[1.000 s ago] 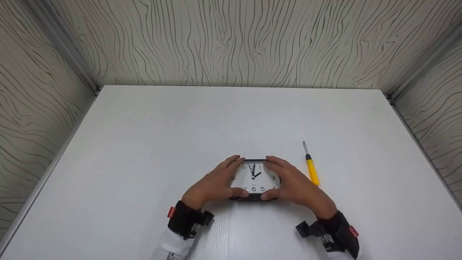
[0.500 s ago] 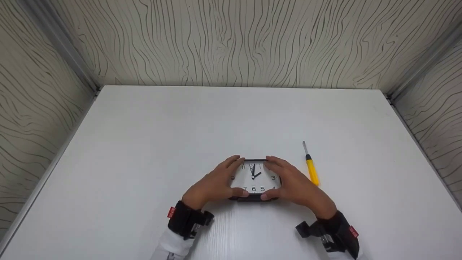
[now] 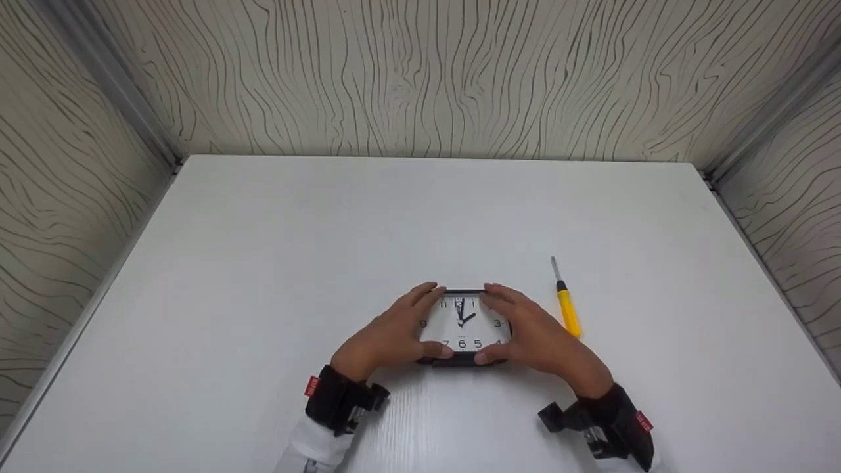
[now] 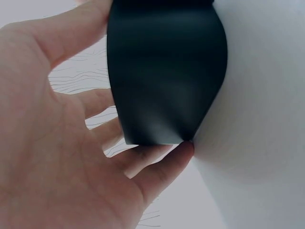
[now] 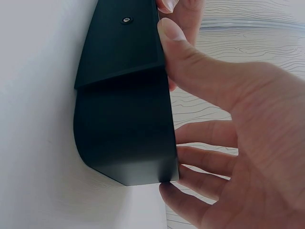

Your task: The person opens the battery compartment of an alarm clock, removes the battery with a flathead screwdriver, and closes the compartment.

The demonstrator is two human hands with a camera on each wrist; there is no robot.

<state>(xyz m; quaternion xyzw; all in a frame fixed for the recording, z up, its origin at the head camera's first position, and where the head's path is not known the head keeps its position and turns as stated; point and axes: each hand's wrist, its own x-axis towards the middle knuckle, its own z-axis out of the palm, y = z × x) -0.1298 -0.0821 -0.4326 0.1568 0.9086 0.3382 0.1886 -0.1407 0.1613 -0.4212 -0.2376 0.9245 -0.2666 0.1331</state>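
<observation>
A square clock (image 3: 463, 332) with a white dial and black case lies face up on the white table, near its front middle. My left hand (image 3: 389, 334) grips its left side, thumb at the near edge and fingers at the far edge. On the other side my right hand (image 3: 535, 332) holds it the same way. The left wrist view shows the clock's smooth dark side (image 4: 164, 71) between thumb and fingers. In the right wrist view, a small screw (image 5: 126, 20) sits in the case's near side. Both hands cover parts of the dial.
Just right of the right hand lies a screwdriver (image 3: 569, 312) with a yellow handle, its metal tip pointing away. The white table (image 3: 295, 230) ends at a wood-patterned back wall (image 3: 420, 79). Similar panels stand at left and right.
Both hands, the clock and the screwdriver stay where they were. Only the clock's thin second hand has shifted slightly near the 12.
</observation>
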